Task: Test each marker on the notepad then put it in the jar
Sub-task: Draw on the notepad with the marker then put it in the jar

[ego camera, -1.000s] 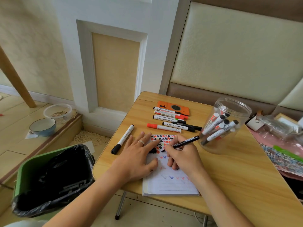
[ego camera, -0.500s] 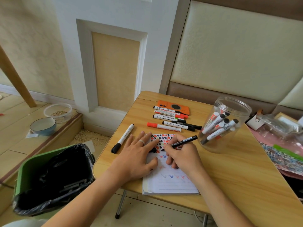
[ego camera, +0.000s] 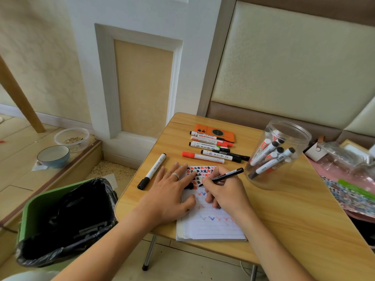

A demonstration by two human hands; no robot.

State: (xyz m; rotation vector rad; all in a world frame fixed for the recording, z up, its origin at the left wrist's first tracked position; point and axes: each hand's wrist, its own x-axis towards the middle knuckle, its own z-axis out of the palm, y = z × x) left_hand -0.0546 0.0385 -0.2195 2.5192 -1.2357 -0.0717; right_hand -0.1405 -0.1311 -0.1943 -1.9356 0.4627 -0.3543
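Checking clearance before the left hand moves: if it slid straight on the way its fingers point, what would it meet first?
Judging by this view, the left hand, flat on the notepad, would probably first reach the red-capped marker lying beyond the pad's patterned top.

The light wooden table (ego camera: 294, 216) carried a lined white notepad (ego camera: 211, 228) at its near edge, a clear plastic jar (ego camera: 284, 136) right, loose markers (ego camera: 211, 148) and an orange case (ego camera: 221, 132) toward its far edge.

Left hand (ego camera: 169, 196) lies flat, palm down, fingers (ego camera: 187, 175) spread straight, a ring on one. Right hand (ego camera: 228, 194) is curled, fingers pinching a pen (ego camera: 223, 177), both forearms reaching in from the near edge.
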